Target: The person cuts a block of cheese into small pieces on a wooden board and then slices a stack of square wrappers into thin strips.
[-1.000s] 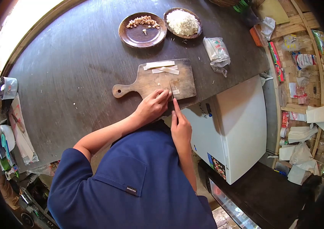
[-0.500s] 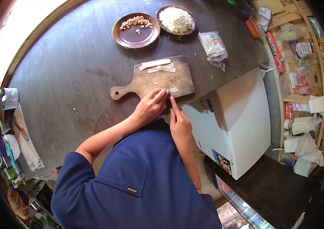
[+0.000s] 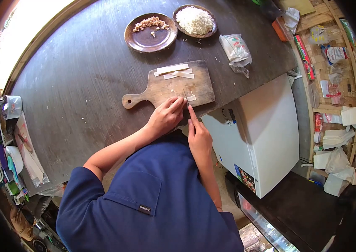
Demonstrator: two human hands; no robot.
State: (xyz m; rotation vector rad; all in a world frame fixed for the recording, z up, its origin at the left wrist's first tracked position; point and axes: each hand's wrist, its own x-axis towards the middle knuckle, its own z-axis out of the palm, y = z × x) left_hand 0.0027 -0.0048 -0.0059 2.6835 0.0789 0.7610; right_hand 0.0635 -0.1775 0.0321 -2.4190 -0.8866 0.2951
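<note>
A wooden cutting board (image 3: 203, 82) with a handle lies on the dark table. My left hand (image 3: 168, 115) is at its near edge, with fingers closed and pressing down a pale flat strip (image 3: 191, 98), whose end sticks out to the right. My right hand (image 3: 199, 136) grips a thin knife (image 3: 186, 95), index finger stretched along it; the blade stands across the strip beside my left fingertips. The knife's handle is hidden in my palm. Several more pale strips (image 3: 173, 70) lie crossed at the board's far side, and tiny crumbs dot the wood between.
Beyond the board stand a brown plate (image 3: 150, 46) of small tan pieces and a dish (image 3: 179, 29) heaped with white shreds. A plastic bag (image 3: 236, 50) lies to their right. A white freezer (image 3: 270, 138) adjoins the table's right edge. Utensils (image 3: 10, 126) stand at far left.
The knife blade now shows more clearly over the strip, tilted up between my hands. Both hands stay in nearly the same place; the whole view has shifted slightly.
</note>
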